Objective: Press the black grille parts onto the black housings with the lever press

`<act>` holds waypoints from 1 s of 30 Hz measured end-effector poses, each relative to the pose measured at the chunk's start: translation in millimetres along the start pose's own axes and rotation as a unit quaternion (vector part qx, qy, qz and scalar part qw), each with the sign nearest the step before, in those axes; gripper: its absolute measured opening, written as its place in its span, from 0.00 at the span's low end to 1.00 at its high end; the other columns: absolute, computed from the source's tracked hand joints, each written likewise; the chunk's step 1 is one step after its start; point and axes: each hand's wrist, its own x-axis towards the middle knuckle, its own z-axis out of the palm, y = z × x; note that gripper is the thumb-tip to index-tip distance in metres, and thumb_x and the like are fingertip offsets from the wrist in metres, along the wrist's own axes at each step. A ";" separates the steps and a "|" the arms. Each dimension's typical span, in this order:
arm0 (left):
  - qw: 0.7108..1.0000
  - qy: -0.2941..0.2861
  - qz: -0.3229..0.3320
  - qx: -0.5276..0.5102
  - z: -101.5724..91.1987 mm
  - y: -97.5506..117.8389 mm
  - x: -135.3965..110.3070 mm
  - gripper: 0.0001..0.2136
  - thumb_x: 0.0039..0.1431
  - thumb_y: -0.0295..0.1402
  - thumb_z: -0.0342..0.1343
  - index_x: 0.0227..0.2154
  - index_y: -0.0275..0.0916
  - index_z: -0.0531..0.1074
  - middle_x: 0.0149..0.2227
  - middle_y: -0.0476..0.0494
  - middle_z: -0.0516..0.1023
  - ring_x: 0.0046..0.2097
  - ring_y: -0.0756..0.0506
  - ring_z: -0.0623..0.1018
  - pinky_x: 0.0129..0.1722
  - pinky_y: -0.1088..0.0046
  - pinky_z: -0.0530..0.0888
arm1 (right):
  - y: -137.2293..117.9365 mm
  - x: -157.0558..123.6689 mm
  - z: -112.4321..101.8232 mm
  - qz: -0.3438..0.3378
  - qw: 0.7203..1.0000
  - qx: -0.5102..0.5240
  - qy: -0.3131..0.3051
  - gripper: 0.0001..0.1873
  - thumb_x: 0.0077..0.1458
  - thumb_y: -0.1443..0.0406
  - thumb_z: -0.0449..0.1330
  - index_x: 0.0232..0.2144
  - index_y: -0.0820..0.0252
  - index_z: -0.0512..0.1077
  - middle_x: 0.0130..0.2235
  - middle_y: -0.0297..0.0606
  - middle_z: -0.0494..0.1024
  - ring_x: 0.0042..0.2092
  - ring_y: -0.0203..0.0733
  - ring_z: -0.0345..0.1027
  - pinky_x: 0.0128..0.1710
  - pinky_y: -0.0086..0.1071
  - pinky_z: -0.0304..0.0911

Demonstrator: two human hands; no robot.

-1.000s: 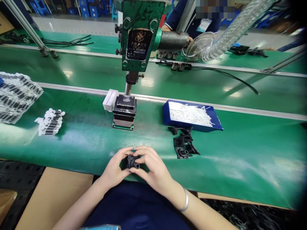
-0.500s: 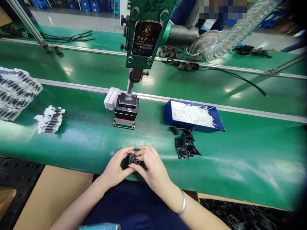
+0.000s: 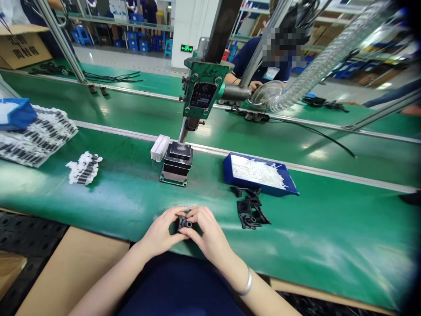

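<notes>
Between my two hands, just above the near edge of the green bench, is a black plastic part (image 3: pixel 184 224) with a flat plate and a short round tube. My left hand (image 3: pixel 161 232) grips it from the left with thumb and fingers. From the other side my right hand (image 3: pixel 205 228) pinches the same part; its fingertips cover some of it. Several similar black parts (image 3: pixel 250 210) lie in a loose group to the right. Straight ahead stands a green hand press (image 3: pixel 205 87) over a dark metal block (image 3: pixel 178 160).
A blue bin (image 3: pixel 263 186) of thin white strips stands right of the press. Clear plastic blocks (image 3: pixel 159 148) touch the metal block's left side. Farther left are a small stack of white-and-black pieces (image 3: pixel 84 169) and a larger pile (image 3: pixel 49 136). A co-worker (image 3: pixel 250 61) sits across the bench.
My head view has tilted up, so more of the room shows and the bench sits lower in view. Both hands keep hold of the black part, almost unmoved.
</notes>
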 end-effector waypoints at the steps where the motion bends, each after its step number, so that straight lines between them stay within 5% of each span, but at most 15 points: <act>1: 1.000 0.002 0.003 -0.002 -0.1 0.6 0.2 0.27 0.54 0.26 0.65 0.56 0.45 0.66 0.53 0.42 0.75 0.54 0.41 0.76 0.57 0.60 0.74 | -0.3 -0.8 0.8 -0.001 1.000 -0.004 0.008 0.11 0.59 0.64 0.65 0.37 0.56 0.65 0.40 0.38 0.74 0.47 0.45 0.67 0.46 0.40 0.67; 10: 0.999 -0.008 0.043 -0.011 -2.9 0.5 1.6 0.27 0.55 0.25 0.63 0.56 0.47 0.66 0.54 0.44 0.74 0.53 0.43 0.76 0.53 0.65 0.76 | 0.4 -3.1 6.6 -0.001 0.999 -0.011 0.036 0.09 0.62 0.62 0.63 0.37 0.55 0.64 0.40 0.39 0.73 0.46 0.44 0.69 0.47 0.40 0.69; 14: 0.999 0.006 0.038 0.001 -1.7 1.9 1.1 0.23 0.55 0.25 0.63 0.52 0.45 0.68 0.51 0.44 0.75 0.51 0.43 0.77 0.52 0.64 0.76 | -3.5 -8.3 2.0 0.037 0.997 -0.038 0.053 0.09 0.63 0.60 0.60 0.42 0.56 0.65 0.48 0.43 0.71 0.51 0.45 0.68 0.50 0.40 0.69; 17: 0.998 0.043 0.037 0.014 7.4 3.7 -0.1 0.19 0.56 0.26 0.63 0.49 0.44 0.68 0.47 0.44 0.75 0.49 0.43 0.77 0.51 0.63 0.76 | -10.5 -14.9 -3.7 0.065 0.990 -0.088 0.087 0.14 0.63 0.61 0.59 0.48 0.57 0.63 0.49 0.46 0.69 0.51 0.47 0.68 0.50 0.42 0.69; 23: 0.976 0.186 0.097 0.066 41.8 2.1 0.8 0.12 0.62 0.29 0.60 0.46 0.41 0.67 0.46 0.41 0.73 0.49 0.41 0.76 0.49 0.60 0.77 | -22.0 -19.8 0.5 0.107 0.977 -0.176 0.058 0.16 0.61 0.60 0.59 0.47 0.58 0.61 0.39 0.41 0.68 0.37 0.45 0.70 0.35 0.39 0.72; 30: 0.958 0.225 0.127 0.123 53.1 1.7 3.5 0.11 0.63 0.30 0.59 0.47 0.41 0.67 0.45 0.41 0.72 0.46 0.42 0.77 0.45 0.62 0.79 | -17.6 -16.5 12.4 0.124 0.963 -0.227 0.080 0.09 0.60 0.63 0.55 0.41 0.58 0.59 0.35 0.38 0.67 0.31 0.44 0.70 0.28 0.36 0.71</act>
